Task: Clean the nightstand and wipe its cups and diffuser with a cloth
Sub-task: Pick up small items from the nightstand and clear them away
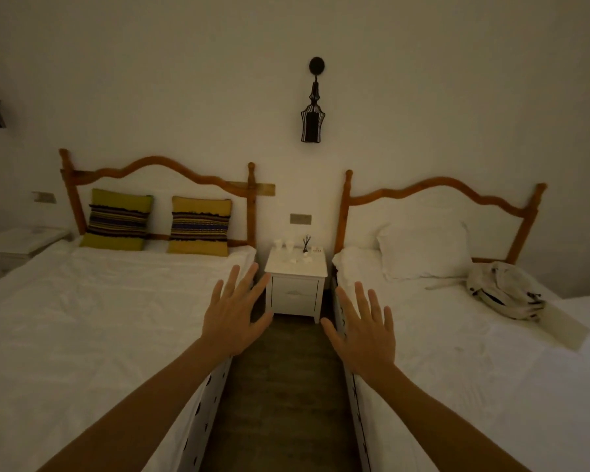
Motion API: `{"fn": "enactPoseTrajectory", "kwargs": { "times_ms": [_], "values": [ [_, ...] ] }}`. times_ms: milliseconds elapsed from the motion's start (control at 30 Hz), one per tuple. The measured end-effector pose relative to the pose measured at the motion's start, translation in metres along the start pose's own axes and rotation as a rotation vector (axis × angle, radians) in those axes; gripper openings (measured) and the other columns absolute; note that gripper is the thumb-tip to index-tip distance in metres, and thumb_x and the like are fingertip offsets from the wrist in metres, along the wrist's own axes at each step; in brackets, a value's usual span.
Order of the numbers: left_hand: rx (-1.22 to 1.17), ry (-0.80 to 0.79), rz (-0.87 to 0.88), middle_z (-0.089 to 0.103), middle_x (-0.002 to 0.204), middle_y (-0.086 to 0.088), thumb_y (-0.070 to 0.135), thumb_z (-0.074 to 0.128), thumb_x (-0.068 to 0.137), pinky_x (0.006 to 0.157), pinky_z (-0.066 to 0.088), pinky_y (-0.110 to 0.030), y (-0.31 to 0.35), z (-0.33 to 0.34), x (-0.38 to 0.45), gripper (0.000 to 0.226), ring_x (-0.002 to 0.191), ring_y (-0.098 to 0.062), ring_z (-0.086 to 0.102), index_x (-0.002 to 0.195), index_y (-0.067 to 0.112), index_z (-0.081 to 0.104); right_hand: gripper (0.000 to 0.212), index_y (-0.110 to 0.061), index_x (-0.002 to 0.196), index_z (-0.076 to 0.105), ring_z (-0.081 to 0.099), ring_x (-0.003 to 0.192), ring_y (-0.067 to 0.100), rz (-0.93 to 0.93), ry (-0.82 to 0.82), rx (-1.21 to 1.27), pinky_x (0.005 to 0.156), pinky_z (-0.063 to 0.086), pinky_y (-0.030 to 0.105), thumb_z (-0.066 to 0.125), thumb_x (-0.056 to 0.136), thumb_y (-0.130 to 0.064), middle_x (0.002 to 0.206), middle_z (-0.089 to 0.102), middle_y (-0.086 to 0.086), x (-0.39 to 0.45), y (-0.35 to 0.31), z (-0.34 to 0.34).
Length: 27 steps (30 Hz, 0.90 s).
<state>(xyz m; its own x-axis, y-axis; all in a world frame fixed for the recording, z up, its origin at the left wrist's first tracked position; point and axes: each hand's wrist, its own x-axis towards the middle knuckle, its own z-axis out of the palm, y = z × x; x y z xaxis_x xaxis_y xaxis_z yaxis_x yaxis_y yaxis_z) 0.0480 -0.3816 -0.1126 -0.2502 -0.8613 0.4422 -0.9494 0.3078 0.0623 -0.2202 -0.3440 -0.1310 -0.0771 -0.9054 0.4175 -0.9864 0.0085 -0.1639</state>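
Observation:
A white nightstand stands against the far wall between two beds. On its top sit pale cups at the back left, a reed diffuser with dark sticks at the back, and a few small white items. My left hand and my right hand are stretched out in front of me, fingers spread, palms down, holding nothing. Both hover well short of the nightstand, over the aisle. No cloth shows in either hand.
A dark floor aisle runs between the left bed with two striped yellow cushions and the right bed with a white pillow. A crumpled whitish bag or cloth lies on the right bed. A dark lantern hangs above the nightstand.

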Motion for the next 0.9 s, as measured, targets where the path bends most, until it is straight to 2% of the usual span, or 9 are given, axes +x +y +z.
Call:
{"fn": "enactPoseTrajectory", "kwargs": {
  "times_ms": [100, 167, 233, 400, 533, 600, 667, 767, 900],
  "values": [
    [-0.025, -0.01, 0.002, -0.011, 0.165, 0.005, 0.073, 0.015, 0.088, 0.12, 0.002, -0.052, -0.013, 0.04, 0.052, 0.074, 0.152, -0.027, -0.01, 0.149, 0.043, -0.015, 0.077, -0.046, 0.151, -0.014, -0.002, 0.155, 0.028, -0.001, -0.023, -0.013, 0.124, 0.007, 0.055, 0.013, 0.087, -0.081, 0.168, -0.01, -0.001, 0.052, 0.008, 0.041],
    [-0.033, -0.035, -0.009, -0.013, 0.164, 0.005, 0.072, 0.018, 0.089, 0.12, -0.001, -0.051, -0.022, 0.072, 0.094, 0.074, 0.152, -0.028, -0.01, 0.147, 0.044, -0.017, 0.078, -0.043, 0.156, -0.003, 0.001, 0.155, 0.029, -0.012, -0.027, -0.004, 0.123, 0.009, 0.056, 0.022, 0.09, -0.077, 0.168, -0.006, 0.001, 0.094, 0.013, 0.068],
    [-0.036, -0.054, -0.023, -0.013, 0.165, 0.006, 0.071, 0.022, 0.091, 0.12, 0.0, -0.052, -0.032, 0.103, 0.14, 0.074, 0.153, -0.028, -0.009, 0.149, 0.043, -0.016, 0.078, -0.041, 0.157, 0.005, 0.003, 0.155, 0.029, -0.01, -0.038, 0.014, 0.123, 0.01, 0.056, 0.022, 0.09, -0.076, 0.168, -0.001, 0.001, 0.138, 0.019, 0.095],
    [-0.057, -0.107, -0.047, -0.009, 0.166, 0.004, 0.074, 0.012, 0.086, 0.12, 0.002, -0.052, -0.056, 0.177, 0.244, 0.077, 0.153, -0.029, -0.007, 0.152, 0.041, -0.01, 0.077, -0.043, 0.157, -0.001, -0.001, 0.155, 0.027, -0.004, -0.088, 0.041, 0.124, 0.009, 0.055, 0.018, 0.09, -0.077, 0.169, -0.003, -0.001, 0.249, 0.039, 0.16],
    [-0.119, -0.123, -0.069, -0.004, 0.166, 0.004, 0.064, 0.032, 0.094, 0.119, 0.005, -0.053, -0.076, 0.224, 0.307, 0.074, 0.153, -0.028, -0.004, 0.153, 0.041, -0.007, 0.076, -0.042, 0.157, 0.0, -0.001, 0.155, 0.028, -0.024, -0.137, 0.021, 0.124, 0.009, 0.054, 0.02, 0.092, -0.076, 0.169, -0.002, -0.001, 0.329, 0.053, 0.2],
    [-0.195, -0.106, -0.051, 0.001, 0.166, 0.004, 0.059, 0.039, 0.095, 0.118, 0.007, -0.052, -0.087, 0.247, 0.333, 0.074, 0.153, -0.027, -0.002, 0.151, 0.047, -0.008, 0.075, -0.042, 0.157, 0.0, -0.002, 0.155, 0.028, -0.014, -0.163, 0.042, 0.124, 0.008, 0.053, 0.019, 0.092, -0.076, 0.169, -0.001, 0.0, 0.361, 0.059, 0.223],
    [-0.241, -0.103, -0.081, 0.003, 0.166, 0.006, 0.061, 0.034, 0.093, 0.117, 0.007, -0.05, -0.101, 0.27, 0.364, 0.072, 0.152, -0.024, -0.002, 0.15, 0.051, -0.008, 0.075, -0.042, 0.157, 0.002, -0.001, 0.155, 0.028, -0.021, -0.179, 0.065, 0.124, 0.008, 0.052, 0.017, 0.092, -0.076, 0.169, 0.002, 0.0, 0.395, 0.065, 0.248],
    [-0.274, -0.128, -0.141, 0.003, 0.166, 0.007, 0.064, 0.027, 0.091, 0.118, 0.008, -0.046, -0.119, 0.311, 0.413, 0.072, 0.152, -0.022, -0.004, 0.154, 0.045, -0.001, 0.077, -0.039, 0.158, 0.005, -0.003, 0.155, 0.028, -0.045, -0.225, 0.078, 0.123, 0.006, 0.05, 0.013, 0.091, -0.076, 0.169, 0.0, 0.0, 0.444, 0.078, 0.292],
    [-0.289, -0.196, -0.167, 0.005, 0.166, 0.006, 0.051, 0.046, 0.097, 0.119, 0.019, -0.05, -0.14, 0.375, 0.478, 0.075, 0.153, -0.026, 0.005, 0.155, 0.043, 0.0, 0.077, -0.037, 0.158, 0.008, -0.009, 0.154, 0.027, -0.041, -0.269, 0.13, 0.125, 0.006, 0.05, 0.018, 0.092, -0.074, 0.168, -0.008, 0.0, 0.515, 0.093, 0.361]
  ]
}}
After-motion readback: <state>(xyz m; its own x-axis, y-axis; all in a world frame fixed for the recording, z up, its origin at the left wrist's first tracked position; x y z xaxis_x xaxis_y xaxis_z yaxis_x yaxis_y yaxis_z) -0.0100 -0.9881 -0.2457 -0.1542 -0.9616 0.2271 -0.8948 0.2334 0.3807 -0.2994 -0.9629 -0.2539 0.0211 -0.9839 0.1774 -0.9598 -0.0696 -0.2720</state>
